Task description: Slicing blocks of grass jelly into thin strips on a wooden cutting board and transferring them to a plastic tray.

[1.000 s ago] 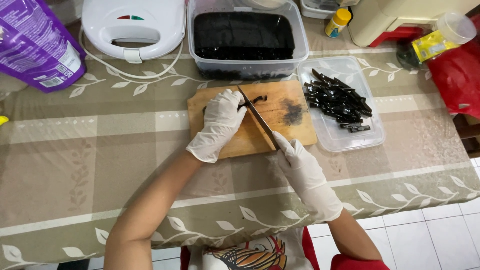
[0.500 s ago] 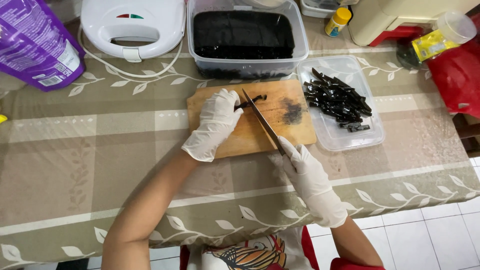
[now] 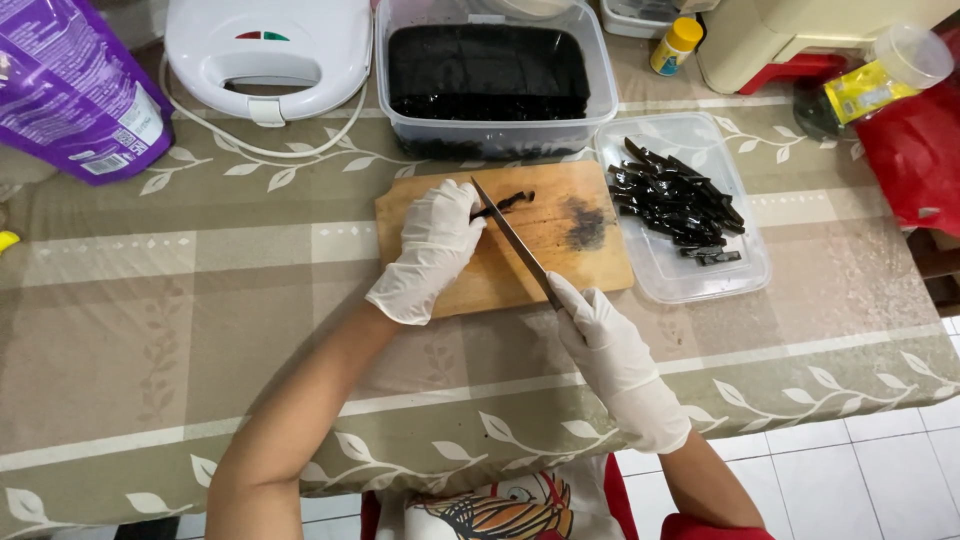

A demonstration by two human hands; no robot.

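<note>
A wooden cutting board (image 3: 560, 255) lies on the table in front of me. My left hand (image 3: 432, 250), in a white glove, presses down on a thin black strip (image 3: 505, 204) near the board's far edge. My right hand (image 3: 600, 345), also gloved, grips the handle of a knife (image 3: 515, 243). The blade runs diagonally across the board with its tip beside the strip and my left fingers. A dark smear (image 3: 585, 222) marks the board's right side.
A clear lid (image 3: 740, 275) holding several black cut strips (image 3: 675, 205) sits right of the board. Behind stand a clear tub of black contents (image 3: 490, 75), a white sandwich maker (image 3: 268, 45), a purple pouch (image 3: 65, 85), a small yellow-capped bottle (image 3: 672, 45) and red items (image 3: 915, 150).
The knife tip has shifted slightly along the strip, and my left hand has moved a little to the left on the board.
</note>
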